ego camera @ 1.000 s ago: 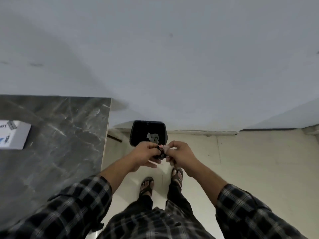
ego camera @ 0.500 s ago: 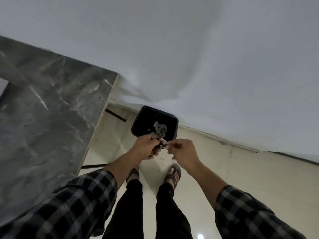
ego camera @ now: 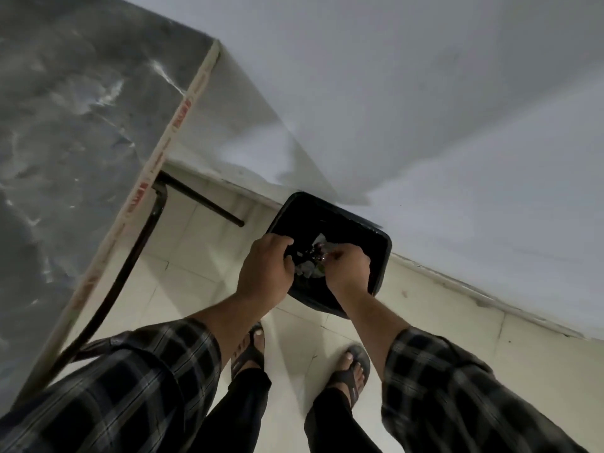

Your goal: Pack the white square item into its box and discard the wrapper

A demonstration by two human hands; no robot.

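Both my hands hover over a black square waste bin (ego camera: 380, 256) on the floor by the wall. My left hand (ego camera: 266, 269) and my right hand (ego camera: 348, 268) are close together, pinching a small crumpled clear wrapper (ego camera: 318, 253) between their fingertips above the bin's opening. Pale scraps (ego camera: 307, 268) lie inside the bin under the hands. The white square item and its box are out of view.
A grey marble-patterned table (ego camera: 81, 125) with a pale edge band fills the left side, its black metal legs (ego camera: 130, 256) reaching the tiled floor. A white wall runs behind the bin. My sandalled feet (ego camera: 248, 351) stand just short of the bin.
The view has tilted and come closer to the bin. Both hands moved forward with the wrapper, from in front of the bin to above its opening. The white box on the table has left the view.
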